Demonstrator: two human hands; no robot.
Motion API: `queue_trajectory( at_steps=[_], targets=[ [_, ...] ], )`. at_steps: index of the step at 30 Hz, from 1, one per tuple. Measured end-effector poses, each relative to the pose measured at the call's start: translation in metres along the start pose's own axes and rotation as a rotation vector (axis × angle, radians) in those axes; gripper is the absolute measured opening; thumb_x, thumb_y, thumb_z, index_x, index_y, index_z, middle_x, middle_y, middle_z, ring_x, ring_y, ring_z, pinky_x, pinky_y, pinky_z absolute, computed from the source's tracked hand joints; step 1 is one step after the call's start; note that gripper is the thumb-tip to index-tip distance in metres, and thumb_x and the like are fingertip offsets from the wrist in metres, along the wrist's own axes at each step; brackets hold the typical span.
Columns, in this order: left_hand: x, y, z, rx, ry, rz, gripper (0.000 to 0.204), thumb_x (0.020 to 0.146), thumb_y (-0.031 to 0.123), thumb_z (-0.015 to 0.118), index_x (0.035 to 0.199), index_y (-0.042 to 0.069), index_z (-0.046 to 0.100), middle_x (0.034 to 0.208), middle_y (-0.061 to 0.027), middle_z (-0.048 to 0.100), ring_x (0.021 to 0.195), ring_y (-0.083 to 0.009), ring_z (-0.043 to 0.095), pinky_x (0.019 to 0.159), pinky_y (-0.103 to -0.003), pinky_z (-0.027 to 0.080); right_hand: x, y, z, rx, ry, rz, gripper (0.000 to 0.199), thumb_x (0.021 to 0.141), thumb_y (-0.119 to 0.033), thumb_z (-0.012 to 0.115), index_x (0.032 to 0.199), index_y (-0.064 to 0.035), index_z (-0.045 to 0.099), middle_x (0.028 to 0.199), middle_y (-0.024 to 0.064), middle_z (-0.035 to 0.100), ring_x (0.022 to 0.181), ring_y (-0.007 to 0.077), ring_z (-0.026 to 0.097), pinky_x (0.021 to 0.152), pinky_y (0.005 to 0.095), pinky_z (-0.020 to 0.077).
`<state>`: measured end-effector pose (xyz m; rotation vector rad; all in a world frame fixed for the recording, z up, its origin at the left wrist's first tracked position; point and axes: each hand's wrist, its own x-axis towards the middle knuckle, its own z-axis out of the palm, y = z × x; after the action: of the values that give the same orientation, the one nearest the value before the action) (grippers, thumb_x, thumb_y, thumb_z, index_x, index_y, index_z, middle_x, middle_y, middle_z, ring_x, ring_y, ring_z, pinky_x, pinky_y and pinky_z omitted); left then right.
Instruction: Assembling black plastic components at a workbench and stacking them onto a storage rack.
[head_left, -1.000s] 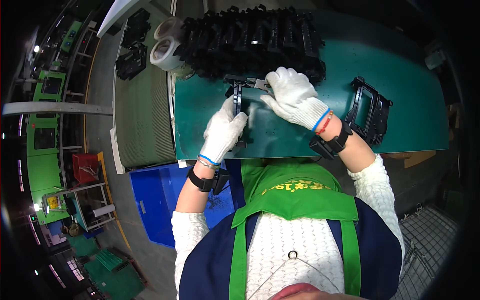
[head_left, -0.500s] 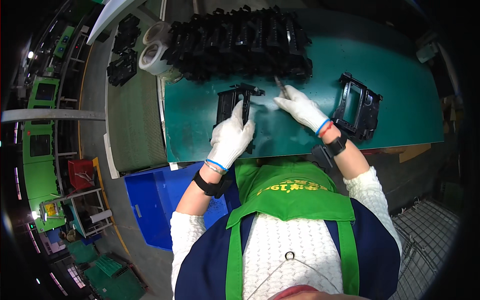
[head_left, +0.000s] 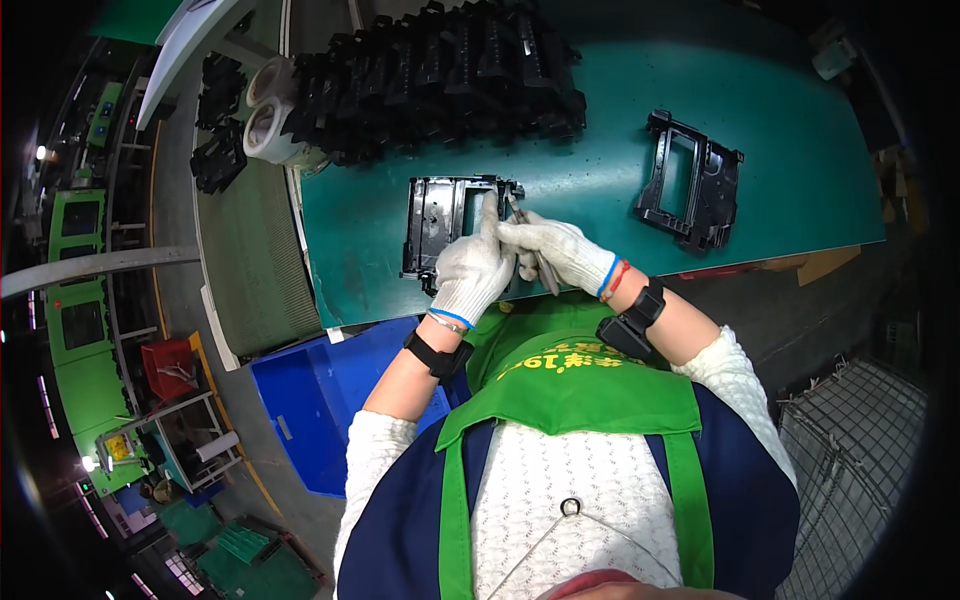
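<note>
A black plastic frame (head_left: 435,215) with a rectangular opening lies on the green table in front of me. My left hand (head_left: 473,262), in a white knit glove, grips its near right part, with the index finger stretched along the opening. In my gloved right hand (head_left: 560,248) is a pair of metal nippers (head_left: 546,272). Their handles stick out below the palm, and their jaws are at the frame's right edge, close to the left fingers. Whether the jaws touch the plastic I cannot tell. A second black frame (head_left: 690,185) rests farther right, apart from both hands.
A long row of stacked black frames (head_left: 440,80) stands at the table's (head_left: 780,130) back left. Beside it are rolls of clear tape or film (head_left: 268,130). More black parts lie on a ribbed belt (head_left: 250,240) at left. A blue bin (head_left: 300,400) sits below the near edge.
My right hand has brought the nippers left and nearer, from beside the row to the frame under my left hand. That frame now lies flatter and more turned toward view. The whole view has shifted slightly.
</note>
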<state>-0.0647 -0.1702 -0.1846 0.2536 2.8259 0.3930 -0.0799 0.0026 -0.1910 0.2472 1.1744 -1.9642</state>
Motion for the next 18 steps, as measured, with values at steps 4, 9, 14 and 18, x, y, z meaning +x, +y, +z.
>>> queue_trajectory(
  at_steps=[4,9,14,18],
  targets=[
    [-0.001,0.004,-0.001,0.009,0.007,-0.029,0.078,0.103,0.038,0.050,0.164,0.005,0.016,0.069,-0.0195,0.069,0.059,-0.0386,0.068,0.053,-0.050,0.053,0.008,-0.005,0.004,0.011,0.028,-0.006,0.033,0.099,-0.035,0.068,0.111,-0.0064,0.057,0.075,0.0018,0.056,0.057,0.0098,0.050,0.053,0.0281,0.0445],
    [0.000,-0.005,0.006,0.035,0.014,-0.018,0.076,0.104,0.039,0.049,0.164,0.005,0.018,0.069,-0.0196,0.069,0.059,-0.0381,0.068,0.054,-0.050,0.053,-0.006,-0.014,0.007,-0.363,0.058,-0.033,0.034,0.096,-0.033,0.067,0.113,-0.0060,0.058,0.083,0.0059,0.060,0.060,0.0138,0.056,0.057,0.0299,0.0475],
    [-0.001,0.004,-0.006,0.062,-0.013,-0.051,0.079,0.100,0.037,0.053,0.165,0.008,0.020,0.067,-0.0188,0.068,0.060,-0.0379,0.069,0.056,-0.050,0.054,-0.056,-0.012,0.006,-0.899,-0.086,-0.109,0.040,0.094,-0.034,0.067,0.121,-0.0057,0.059,0.095,0.0112,0.064,0.079,0.0206,0.065,0.073,0.0367,0.0532],
    [-0.007,0.013,-0.024,0.026,-0.045,-0.120,0.081,0.097,0.036,0.056,0.165,0.010,0.022,0.066,-0.0188,0.067,0.061,-0.0382,0.069,0.057,-0.050,0.054,-0.097,-0.034,-0.004,-1.080,0.060,-0.140,0.036,0.095,-0.025,0.068,0.125,-0.0055,0.061,0.100,0.0107,0.065,0.095,0.0216,0.063,0.090,0.0356,0.0530]
  ],
)
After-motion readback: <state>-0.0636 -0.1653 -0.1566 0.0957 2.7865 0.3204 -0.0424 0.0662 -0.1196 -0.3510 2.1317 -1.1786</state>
